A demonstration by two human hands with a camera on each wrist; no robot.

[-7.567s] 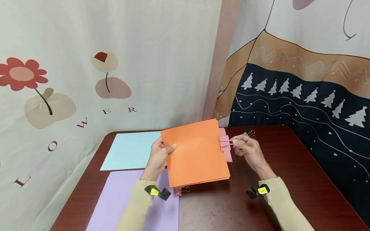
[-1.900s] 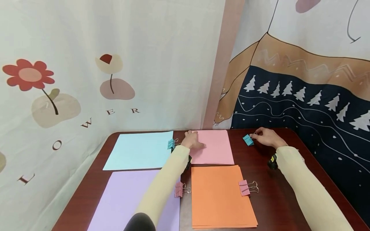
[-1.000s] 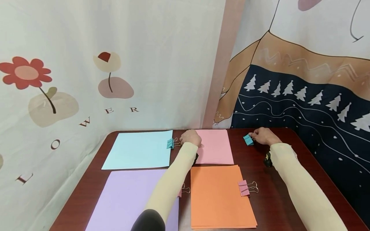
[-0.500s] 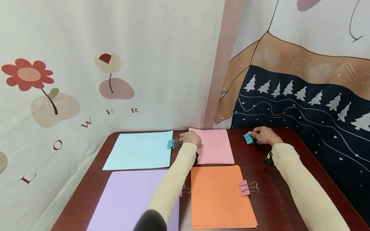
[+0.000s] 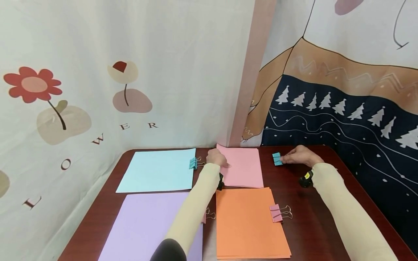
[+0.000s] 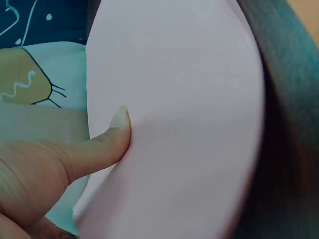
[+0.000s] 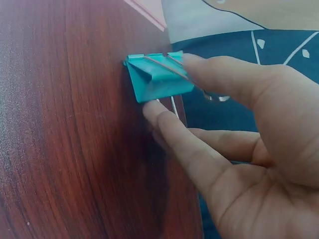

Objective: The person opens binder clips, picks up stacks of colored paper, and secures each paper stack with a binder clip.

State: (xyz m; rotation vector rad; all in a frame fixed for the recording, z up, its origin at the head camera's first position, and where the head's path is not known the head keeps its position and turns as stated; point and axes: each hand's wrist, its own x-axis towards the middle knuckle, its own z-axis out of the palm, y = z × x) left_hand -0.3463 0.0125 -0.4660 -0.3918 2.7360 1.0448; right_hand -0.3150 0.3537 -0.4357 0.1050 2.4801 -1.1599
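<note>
My left hand (image 5: 217,157) pinches the left edge of a pink paper stack (image 5: 243,166) at the table's back; that edge is lifted off the table. In the left wrist view the thumb lies on top of the bending paper (image 6: 189,99), and the fingers beneath are mostly hidden. To the right of the stack, my right hand (image 5: 302,156) holds a teal binder clip (image 5: 277,159). The right wrist view has this clip (image 7: 159,74) between thumb and fingers, its wire handles toward the palm. Clip and pink paper are apart.
Light blue paper (image 5: 156,170) bears another teal binder clip (image 5: 193,163). Orange paper (image 5: 249,224) has a pink binder clip (image 5: 276,213) on its right edge. Purple paper (image 5: 143,224) lies front left, its pink clip partly behind my left sleeve. A patterned curtain (image 5: 179,72) stands behind the table.
Earlier both hands held the orange paper and its pink clip; that now lies on the table. My left hand has since gripped and lifted the pink paper's edge; my right hand has turned the teal clip.
</note>
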